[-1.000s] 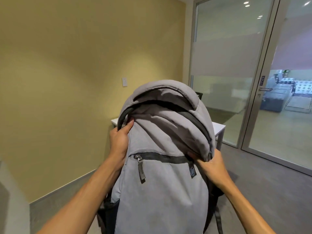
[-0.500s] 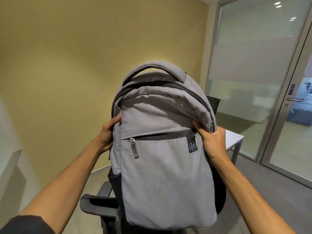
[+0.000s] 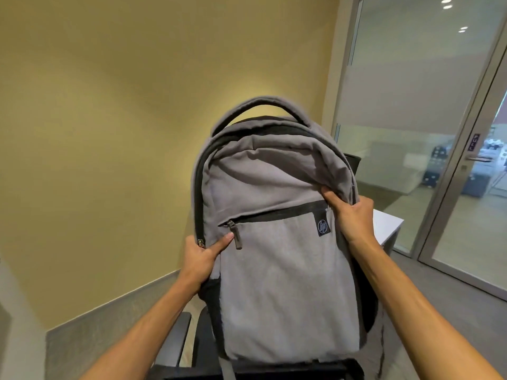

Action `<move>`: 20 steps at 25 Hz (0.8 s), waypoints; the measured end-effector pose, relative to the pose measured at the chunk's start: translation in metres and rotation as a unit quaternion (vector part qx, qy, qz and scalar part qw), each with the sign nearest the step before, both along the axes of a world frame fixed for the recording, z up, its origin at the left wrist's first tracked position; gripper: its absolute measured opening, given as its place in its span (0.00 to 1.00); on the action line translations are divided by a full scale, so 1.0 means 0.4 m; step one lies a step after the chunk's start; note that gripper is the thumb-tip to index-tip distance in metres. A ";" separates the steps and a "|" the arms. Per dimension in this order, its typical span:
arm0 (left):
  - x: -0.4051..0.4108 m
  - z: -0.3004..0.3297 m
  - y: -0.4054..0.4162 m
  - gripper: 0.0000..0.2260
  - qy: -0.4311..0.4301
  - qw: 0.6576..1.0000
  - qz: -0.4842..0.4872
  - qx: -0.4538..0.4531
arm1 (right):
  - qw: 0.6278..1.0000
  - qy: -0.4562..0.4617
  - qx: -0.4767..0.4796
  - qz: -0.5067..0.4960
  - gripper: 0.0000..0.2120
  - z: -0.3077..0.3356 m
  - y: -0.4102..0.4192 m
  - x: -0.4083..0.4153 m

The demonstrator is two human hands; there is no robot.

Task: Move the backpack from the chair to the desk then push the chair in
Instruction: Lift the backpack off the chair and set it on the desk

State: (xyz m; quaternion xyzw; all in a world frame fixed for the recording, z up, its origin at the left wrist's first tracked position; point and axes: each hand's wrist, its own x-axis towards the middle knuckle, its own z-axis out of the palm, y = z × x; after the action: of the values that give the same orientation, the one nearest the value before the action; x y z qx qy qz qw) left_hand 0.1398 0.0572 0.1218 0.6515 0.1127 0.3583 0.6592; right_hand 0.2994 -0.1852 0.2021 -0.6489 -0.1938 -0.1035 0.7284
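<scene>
A grey backpack with black trim and a front zip pocket hangs upright in front of me, held off the chair. My left hand grips its left side by the zip pull. On the right edge, just above the pocket zip, my right hand pinches the fabric. Below the bag shows a black chair with one grey armrest and its dark seat edge. A white desk corner pokes out behind the bag on the right; the bag hides the remainder of the desk.
A yellow wall fills the left and back. Frosted glass panels and a glass door with a handle stand at the right. Another dark chair back peeks out behind the bag. Grey floor lies at the lower right.
The bag sits lower and further right in view. My left hand has slid down its left side from near the top to beside the pocket zip. The right hand keeps its grip.
</scene>
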 end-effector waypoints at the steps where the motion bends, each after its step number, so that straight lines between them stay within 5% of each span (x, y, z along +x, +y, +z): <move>1: 0.020 0.003 0.046 0.24 -0.017 0.999 0.014 -0.024 | 1.000 -0.002 -0.001 -0.007 0.07 0.000 0.048 0.007; 6: 0.107 0.096 0.316 0.01 -0.064 0.992 0.003 -0.110 | 0.999 0.046 0.011 0.010 0.20 0.064 0.273 0.034; 9: 0.151 0.143 0.460 0.03 -0.096 0.984 -0.017 -0.148 | 0.993 0.002 -0.053 0.101 0.21 0.058 0.346 0.071; 12: 0.193 0.149 0.538 0.02 -0.079 0.982 -0.034 -0.171 | 0.968 0.059 -0.118 0.214 0.25 -0.038 0.398 0.111; 15: 0.242 0.129 0.597 0.03 -0.040 0.986 -0.012 -0.164 | 0.978 0.084 -0.141 0.128 0.35 -0.123 0.490 0.147; 20: 0.288 0.065 0.676 0.04 0.009 0.991 0.050 -0.125 | 0.990 0.073 -0.113 0.039 0.15 -0.188 0.624 0.202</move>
State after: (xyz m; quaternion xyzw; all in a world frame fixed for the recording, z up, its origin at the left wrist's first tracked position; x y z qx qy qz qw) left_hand 0.2550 0.3277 0.1477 0.5605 0.1950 0.3685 0.7156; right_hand 0.3801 0.0644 0.1270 -0.7250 -0.1756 -0.0044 0.6659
